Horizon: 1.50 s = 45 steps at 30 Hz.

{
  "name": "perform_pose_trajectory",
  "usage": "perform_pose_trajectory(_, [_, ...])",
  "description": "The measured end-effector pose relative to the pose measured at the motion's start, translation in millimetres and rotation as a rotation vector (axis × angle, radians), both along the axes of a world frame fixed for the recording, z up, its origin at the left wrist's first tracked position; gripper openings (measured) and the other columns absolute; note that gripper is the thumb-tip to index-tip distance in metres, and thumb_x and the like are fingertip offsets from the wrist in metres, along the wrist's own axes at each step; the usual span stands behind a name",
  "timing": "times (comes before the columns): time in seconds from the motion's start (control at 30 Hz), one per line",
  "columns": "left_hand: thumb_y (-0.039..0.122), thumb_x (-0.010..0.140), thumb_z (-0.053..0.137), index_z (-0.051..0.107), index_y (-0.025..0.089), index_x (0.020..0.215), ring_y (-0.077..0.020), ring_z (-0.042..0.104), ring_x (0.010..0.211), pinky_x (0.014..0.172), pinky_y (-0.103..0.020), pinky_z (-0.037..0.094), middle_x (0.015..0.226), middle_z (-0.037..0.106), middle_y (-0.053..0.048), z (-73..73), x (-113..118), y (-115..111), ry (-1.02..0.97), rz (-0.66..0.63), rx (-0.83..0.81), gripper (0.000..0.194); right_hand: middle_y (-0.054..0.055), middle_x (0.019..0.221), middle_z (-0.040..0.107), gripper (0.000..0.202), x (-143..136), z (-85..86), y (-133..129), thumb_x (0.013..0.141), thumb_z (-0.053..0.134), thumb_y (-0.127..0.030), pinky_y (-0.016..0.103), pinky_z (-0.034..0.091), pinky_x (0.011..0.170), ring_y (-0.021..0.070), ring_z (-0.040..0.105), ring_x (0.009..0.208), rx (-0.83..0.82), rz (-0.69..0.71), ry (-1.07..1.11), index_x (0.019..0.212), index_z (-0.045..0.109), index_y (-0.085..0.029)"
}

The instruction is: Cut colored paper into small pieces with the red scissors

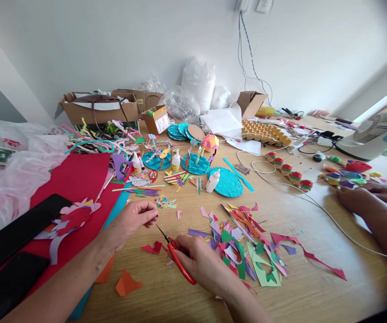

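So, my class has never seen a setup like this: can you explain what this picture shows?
There is no machine here, just a person's two bare hands. The single picture comes from a camera worn on the head, looking forward and down. The left hand pinches what looks like a small red piece in its fingers; the right hand holds red-handled scissors. On the wooden table lie paper scraps, blue discs and white bottles. Another person's hands are at the right.
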<state>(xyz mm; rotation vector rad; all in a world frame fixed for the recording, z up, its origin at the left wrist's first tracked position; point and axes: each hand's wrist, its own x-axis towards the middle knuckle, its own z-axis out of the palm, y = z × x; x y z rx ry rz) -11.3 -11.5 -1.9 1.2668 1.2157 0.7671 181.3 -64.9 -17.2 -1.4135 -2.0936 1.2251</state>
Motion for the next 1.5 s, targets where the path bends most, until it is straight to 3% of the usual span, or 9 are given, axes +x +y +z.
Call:
perform_pose_trajectory(0.17, [0.030,0.068,0.065,0.061,0.015,0.066,-0.0095,0.053,0.059,0.057,-0.020,0.041,0.063,0.061,0.003,-1.4,-4,-5,-0.109,0.050,-0.100,0.015,-0.006,0.055,0.040,0.020,-3,-3.0,5,0.081,0.047,-0.030,0.020,0.027,0.045,0.0083,0.035,0.050,-0.146,-0.134,0.287,0.066,0.045,-0.018])
perform_pose_trajectory(0.37, [0.027,0.067,0.064,0.063,0.016,0.069,-0.0108,0.054,0.060,0.056,-0.021,0.042,0.062,0.062,0.002,4.0,8,-11,-0.113,0.040,-0.090,0.012,-0.004,0.066,0.051,0.021,-13,5.9,17,0.064,0.064,-0.027,0.021,0.036,0.049,0.0086,0.044,0.053,-0.241,-0.320,0.668,0.074,0.047,-0.019])
perform_pose_trajectory(0.63, [0.025,0.070,0.055,0.063,0.017,0.062,-0.0116,0.052,0.053,0.051,-0.021,0.040,0.054,0.057,0.004,11.8,17,-16,0.201,-0.069,0.179,0.013,-0.004,0.066,0.053,0.028,-24,14.6,26,0.057,0.071,-0.026,0.020,0.035,0.045,0.0092,0.046,0.053,-0.217,-0.411,0.723,0.072,0.048,-0.020])
perform_pose_trajectory(0.9, [0.017,0.079,0.047,0.064,0.019,0.071,-0.0147,0.063,0.064,0.059,-0.022,0.047,0.068,0.068,-0.001,1.0,23,-24,0.460,-0.064,0.759,0.019,-0.008,0.058,0.053,0.034,-23,4.4,27,0.053,0.073,-0.025,0.019,0.034,0.042,0.0063,0.043,0.044,-0.273,-0.459,0.862,0.068,0.043,-0.020])
perform_pose_trajectory(1.1, [0.016,0.078,0.048,0.064,0.021,0.071,-0.0159,0.064,0.065,0.060,-0.023,0.048,0.070,0.069,-0.001,-0.6,30,-27,0.442,-0.102,0.739,0.018,-0.008,0.059,0.052,0.030,-18,3.1,21,0.057,0.069,-0.023,0.018,0.034,0.043,0.0061,0.043,0.045,-0.233,-0.455,0.834,0.070,0.042,-0.020])
perform_pose_trajectory(1.2, [0.018,0.077,0.051,0.067,0.022,0.077,-0.0178,0.065,0.070,0.065,-0.024,0.049,0.075,0.070,-0.002,1.8,34,-27,0.390,-0.129,0.597,0.017,-0.007,0.060,0.051,0.027,-10,1.3,19,0.059,0.067,-0.024,0.019,0.036,0.045,0.0075,0.044,0.048,-0.193,-0.448,0.776,0.070,0.042,-0.020])
perform_pose_trajectory(1.3, [0.021,0.077,0.051,0.065,0.024,0.099,-0.0185,0.065,0.073,0.067,-0.025,0.049,0.082,0.070,-0.002,0.5,30,-23,0.349,-0.126,0.466,0.026,-0.005,0.063,0.052,0.022,16,1.3,18,0.063,0.063,-0.026,0.020,0.037,0.047,0.0096,0.046,0.053,-0.063,-0.465,0.582,0.070,0.043,-0.020])
perform_pose_trajectory(1.43, [0.021,0.074,0.052,0.066,0.023,0.096,-0.0193,0.065,0.073,0.066,-0.025,0.048,0.085,0.070,-0.003,-7.8,14,-12,0.524,-0.254,0.385,0.026,-0.003,0.062,0.052,0.005,77,4.6,21,0.072,0.052,-0.021,0.021,0.034,0.052,0.0115,0.046,0.056,0.262,-0.572,-0.116,0.075,0.048,-0.020])
perform_pose_trajectory(1.5, [0.019,0.074,0.049,0.067,0.023,0.091,-0.0206,0.064,0.080,0.071,-0.027,0.047,0.089,0.070,-0.004,-13.1,7,-8,0.639,-0.333,0.383,0.025,-0.001,0.062,0.054,0.002,109,4.5,24,0.075,0.048,-0.021,0.022,0.030,0.051,0.0126,0.046,0.056,0.273,-0.621,-0.415,0.077,0.049,-0.020])
